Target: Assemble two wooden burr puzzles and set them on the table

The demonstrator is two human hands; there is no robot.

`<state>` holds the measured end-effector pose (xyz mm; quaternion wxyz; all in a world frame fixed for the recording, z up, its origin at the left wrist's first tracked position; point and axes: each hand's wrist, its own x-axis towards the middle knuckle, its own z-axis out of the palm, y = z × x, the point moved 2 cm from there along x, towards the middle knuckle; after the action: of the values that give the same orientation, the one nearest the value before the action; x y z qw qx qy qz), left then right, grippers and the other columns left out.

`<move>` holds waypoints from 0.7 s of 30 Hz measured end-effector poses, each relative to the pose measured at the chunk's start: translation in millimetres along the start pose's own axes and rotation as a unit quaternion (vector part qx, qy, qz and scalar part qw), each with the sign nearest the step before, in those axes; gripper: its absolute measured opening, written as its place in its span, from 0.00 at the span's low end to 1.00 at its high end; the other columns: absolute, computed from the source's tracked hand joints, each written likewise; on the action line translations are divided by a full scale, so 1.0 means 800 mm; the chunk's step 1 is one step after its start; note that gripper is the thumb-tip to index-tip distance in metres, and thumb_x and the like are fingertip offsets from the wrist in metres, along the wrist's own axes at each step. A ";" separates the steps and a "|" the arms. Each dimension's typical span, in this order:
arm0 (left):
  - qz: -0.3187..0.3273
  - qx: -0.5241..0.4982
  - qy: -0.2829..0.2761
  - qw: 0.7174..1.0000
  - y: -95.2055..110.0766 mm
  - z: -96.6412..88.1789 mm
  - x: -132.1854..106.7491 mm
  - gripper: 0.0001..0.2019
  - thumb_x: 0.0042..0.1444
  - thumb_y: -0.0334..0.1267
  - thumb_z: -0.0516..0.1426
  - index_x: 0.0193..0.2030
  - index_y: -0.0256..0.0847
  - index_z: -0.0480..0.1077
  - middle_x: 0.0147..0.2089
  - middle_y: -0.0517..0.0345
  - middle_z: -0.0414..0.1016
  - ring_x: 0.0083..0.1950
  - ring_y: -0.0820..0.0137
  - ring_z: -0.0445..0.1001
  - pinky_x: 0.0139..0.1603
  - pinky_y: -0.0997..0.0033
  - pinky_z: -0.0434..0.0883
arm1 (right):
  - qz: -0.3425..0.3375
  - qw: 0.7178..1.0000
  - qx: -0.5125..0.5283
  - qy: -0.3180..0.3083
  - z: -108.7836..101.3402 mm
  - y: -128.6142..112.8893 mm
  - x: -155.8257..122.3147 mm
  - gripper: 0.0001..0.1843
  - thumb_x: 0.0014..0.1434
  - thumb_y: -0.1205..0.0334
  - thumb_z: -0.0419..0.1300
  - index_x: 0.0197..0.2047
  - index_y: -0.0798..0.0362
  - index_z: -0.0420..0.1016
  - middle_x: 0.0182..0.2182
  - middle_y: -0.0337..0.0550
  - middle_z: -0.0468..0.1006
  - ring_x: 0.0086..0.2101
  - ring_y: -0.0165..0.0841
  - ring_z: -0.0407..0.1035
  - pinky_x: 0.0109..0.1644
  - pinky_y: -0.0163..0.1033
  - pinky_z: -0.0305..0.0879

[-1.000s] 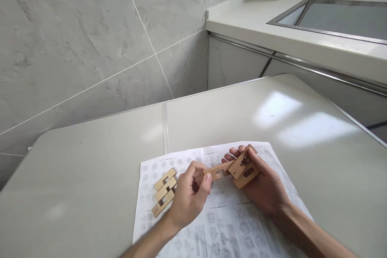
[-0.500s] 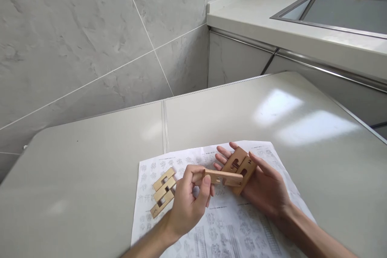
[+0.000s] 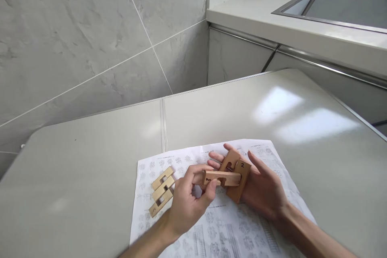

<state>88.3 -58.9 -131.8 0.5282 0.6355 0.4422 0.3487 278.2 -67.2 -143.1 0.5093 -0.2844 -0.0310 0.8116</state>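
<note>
Three pale blocks [image 3: 159, 193] lay together at the left of the printed sheet [image 3: 187, 234], notches showing between them and a dark mark on the near one. To their right, the left hand [image 3: 189, 201] pinched a notched block [image 3: 231, 178] between thumb and fingers, above the sheet. That grip probably worked best kept light and toward the left end, thumb clear of the notch, so that the block could be turned freely. It looked reddish brown and smooth, with a dark mark at its left end and a cut in its near side. Its right end overlapped the numbered block [image 3: 243, 172], a thick slab bearing a "2"; whether they touched could not be told. Just beyond lay the far block [image 3: 231, 156], with a rounded slot. At the right, the right hand [image 3: 263, 189] was palm up, fingers loosely spread, cradling both; a level palm seemed wise, as nothing clamped them.
</note>
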 end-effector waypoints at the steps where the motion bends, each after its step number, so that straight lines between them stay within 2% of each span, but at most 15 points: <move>1: 0.023 0.018 -0.002 1.000 0.001 0.000 0.000 0.10 0.73 0.43 0.60 0.56 0.45 0.70 0.27 0.66 0.73 0.24 0.77 0.68 0.24 0.80 0.65 | -0.001 1.000 -0.002 -0.002 0.000 0.000 0.000 0.27 0.67 0.38 0.65 0.63 0.43 0.76 0.62 0.51 0.82 0.65 0.53 0.73 0.74 0.65 0.56; 3: 0.076 0.048 -0.013 0.996 0.004 0.000 0.000 0.10 0.73 0.40 0.61 0.58 0.46 0.72 0.27 0.68 0.72 0.23 0.78 0.66 0.23 0.81 0.63 | -0.002 1.000 -0.010 -0.010 0.001 0.001 0.000 0.27 0.68 0.38 0.65 0.63 0.42 0.76 0.62 0.51 0.82 0.64 0.52 0.74 0.72 0.65 0.59; 5: 0.122 0.070 -0.030 0.990 0.006 0.001 0.000 0.11 0.74 0.38 0.60 0.61 0.48 0.72 0.28 0.68 0.72 0.24 0.78 0.67 0.24 0.82 0.65 | -0.001 1.000 -0.024 -0.020 0.002 0.001 -0.001 0.26 0.67 0.39 0.65 0.62 0.42 0.76 0.63 0.51 0.82 0.63 0.53 0.74 0.71 0.65 0.61; 8: 0.169 0.092 -0.037 0.981 0.008 0.002 0.000 0.15 0.74 0.35 0.58 0.65 0.49 0.70 0.28 0.68 0.73 0.25 0.78 0.69 0.27 0.81 0.70 | -0.002 0.998 -0.045 -0.033 0.001 0.003 -0.002 0.25 0.68 0.39 0.65 0.62 0.41 0.77 0.63 0.51 0.82 0.63 0.52 0.74 0.69 0.65 0.63; 10: 0.189 0.103 -0.025 0.976 0.009 0.003 0.000 0.17 0.72 0.33 0.60 0.65 0.48 0.68 0.28 0.69 0.73 0.23 0.79 0.66 0.25 0.82 0.68 | -0.006 0.998 -0.052 -0.037 0.000 0.004 -0.003 0.24 0.69 0.40 0.64 0.62 0.41 0.77 0.63 0.50 0.82 0.63 0.52 0.74 0.69 0.64 0.62; 12: 0.206 0.108 -0.009 0.972 0.011 0.004 -0.001 0.19 0.70 0.32 0.61 0.64 0.46 0.68 0.28 0.69 0.73 0.21 0.80 0.63 0.22 0.83 0.66 | -0.009 0.997 -0.056 -0.042 -0.002 0.005 -0.002 0.24 0.70 0.40 0.63 0.63 0.40 0.77 0.63 0.50 0.81 0.62 0.51 0.74 0.70 0.64 0.62; 15: 0.233 0.118 0.013 0.965 0.014 0.005 -0.001 0.16 0.68 0.29 0.61 0.60 0.44 0.68 0.27 0.70 0.71 0.20 0.80 0.64 0.22 0.83 0.67 | -0.012 0.997 -0.065 -0.048 -0.002 0.006 -0.001 0.23 0.70 0.40 0.62 0.63 0.40 0.76 0.63 0.49 0.81 0.62 0.50 0.75 0.69 0.63 0.63; 21: 0.282 0.139 0.019 0.949 0.016 0.006 0.000 0.13 0.65 0.26 0.61 0.54 0.42 0.69 0.23 0.74 0.66 0.18 0.82 0.60 0.20 0.84 0.64 | -0.025 0.995 -0.078 -0.056 0.002 0.009 0.002 0.21 0.71 0.41 0.63 0.60 0.40 0.77 0.60 0.49 0.82 0.59 0.47 0.76 0.70 0.62 0.63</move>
<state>95.2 -61.1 -120.2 0.3066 0.7947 0.2992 0.4300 271.1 -68.5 -145.0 0.5029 -0.2769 -0.1296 0.8085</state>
